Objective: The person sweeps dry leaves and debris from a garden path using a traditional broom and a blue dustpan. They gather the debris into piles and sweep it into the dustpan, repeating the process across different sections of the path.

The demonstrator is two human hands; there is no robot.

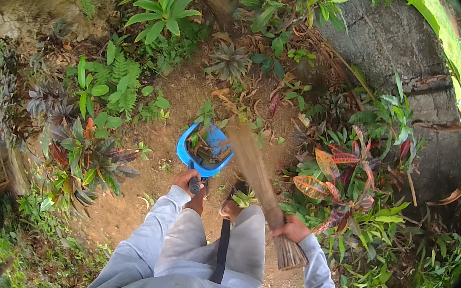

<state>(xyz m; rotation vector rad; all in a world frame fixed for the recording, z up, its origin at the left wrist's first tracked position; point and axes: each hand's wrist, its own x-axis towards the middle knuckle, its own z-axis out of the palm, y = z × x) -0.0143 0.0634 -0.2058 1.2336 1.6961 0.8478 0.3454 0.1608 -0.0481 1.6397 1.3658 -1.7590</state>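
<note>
My left hand [186, 181] is closed around the dark handle of a blue plastic dustpan [183, 151], just ahead of my feet. Dry leaves and green plant bits [207, 149] lie inside the pan. In my right hand [293, 229] is a stick broom [255, 172], gripped near its bound thick end. Its thin bristles reach up and left to beside the dustpan's right rim and look blurred. Whether the tips touch the soil cannot be told. A leafy sprig [244, 199] lies on or by my right foot.
Bare soil [113, 220] surrounds my feet. Croton plants with red and orange leaves [341, 173] grow at the right, dark-leaved plants [79, 149] and ferns [122, 80] at the left. Large grey rocks [394, 47] rise at the upper right. Brown fallen leaves [259, 99] lie ahead.
</note>
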